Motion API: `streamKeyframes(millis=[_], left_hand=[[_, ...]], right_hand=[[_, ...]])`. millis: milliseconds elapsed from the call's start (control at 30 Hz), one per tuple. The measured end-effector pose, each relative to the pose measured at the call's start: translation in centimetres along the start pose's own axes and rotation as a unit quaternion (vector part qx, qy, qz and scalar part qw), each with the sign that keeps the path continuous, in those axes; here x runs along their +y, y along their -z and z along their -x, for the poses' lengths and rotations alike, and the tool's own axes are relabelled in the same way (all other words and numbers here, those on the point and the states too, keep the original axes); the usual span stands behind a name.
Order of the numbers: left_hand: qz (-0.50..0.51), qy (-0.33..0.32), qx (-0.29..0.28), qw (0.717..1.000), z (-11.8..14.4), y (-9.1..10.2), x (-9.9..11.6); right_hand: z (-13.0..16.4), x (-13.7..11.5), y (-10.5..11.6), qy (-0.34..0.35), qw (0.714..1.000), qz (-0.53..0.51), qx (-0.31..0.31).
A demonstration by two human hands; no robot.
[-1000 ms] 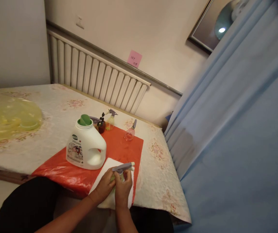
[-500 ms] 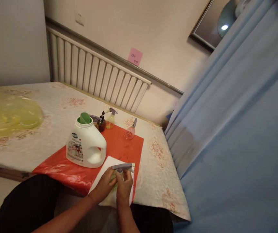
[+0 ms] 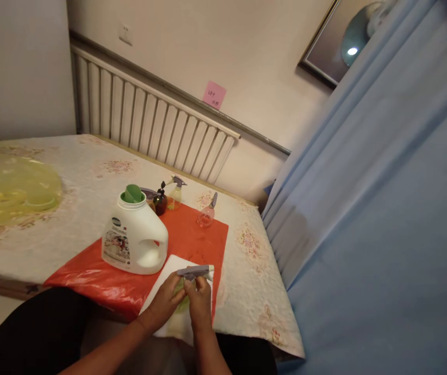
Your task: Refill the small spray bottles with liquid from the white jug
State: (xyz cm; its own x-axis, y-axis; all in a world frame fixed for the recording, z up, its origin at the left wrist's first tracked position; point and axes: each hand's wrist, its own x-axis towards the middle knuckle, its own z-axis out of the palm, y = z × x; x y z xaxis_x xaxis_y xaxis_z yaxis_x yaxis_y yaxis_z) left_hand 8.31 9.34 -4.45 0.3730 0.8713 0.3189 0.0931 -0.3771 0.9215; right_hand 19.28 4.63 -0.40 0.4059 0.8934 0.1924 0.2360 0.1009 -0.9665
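Note:
A spray bottle with a grey trigger head (image 3: pixel 193 272) and a yellow-green body is between my hands, over a white cloth (image 3: pixel 173 264). My left hand (image 3: pixel 168 298) is closed around the bottle's left side, just under the head. On the other side my right hand (image 3: pixel 199 302) has its fingers closed at the neck below the trigger. Both hands cover much of the bottle's body. Beyond them, a large white jug (image 3: pixel 135 239) with a green cup (image 3: pixel 133 194) in its mouth stands upright on a red plastic sheet (image 3: pixel 192 229).
Behind the jug stand a dark pump bottle (image 3: pixel 161 202), a yellowish spray bottle (image 3: pixel 175 197) and a pink spray bottle (image 3: pixel 207 214). A yellow translucent plastic heap (image 3: pixel 12 185) lies at left on the flowered cover (image 3: pixel 78 172). A blue curtain (image 3: pixel 364 208) hangs at right.
The view has shifted slightly, so the scene sits a little further left and lower. Both hands stay on the spray bottle, with little visible movement of the fingers.

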Motion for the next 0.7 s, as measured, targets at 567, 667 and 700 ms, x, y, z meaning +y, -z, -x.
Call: streamKeyframes(millis=[567, 667, 700], left_hand=[[-0.011, -0.008, -0.003, 1.0, 0.1, 0.4, 0.0], [-0.006, -0.008, -0.008, 1.0, 0.0, 0.6, -0.3], [-0.004, -0.007, -0.012, 1.0, 0.0, 0.7, -0.4]], right_hand=[[1.3, -0.1, -1.7, -0.004, 0.995, 0.049, 0.088], [1.1, -0.6, -1.0, -0.002, 0.997, 0.061, 0.045], [1.1, -0.7, -0.8, -0.001, 0.997, 0.063, 0.034]])
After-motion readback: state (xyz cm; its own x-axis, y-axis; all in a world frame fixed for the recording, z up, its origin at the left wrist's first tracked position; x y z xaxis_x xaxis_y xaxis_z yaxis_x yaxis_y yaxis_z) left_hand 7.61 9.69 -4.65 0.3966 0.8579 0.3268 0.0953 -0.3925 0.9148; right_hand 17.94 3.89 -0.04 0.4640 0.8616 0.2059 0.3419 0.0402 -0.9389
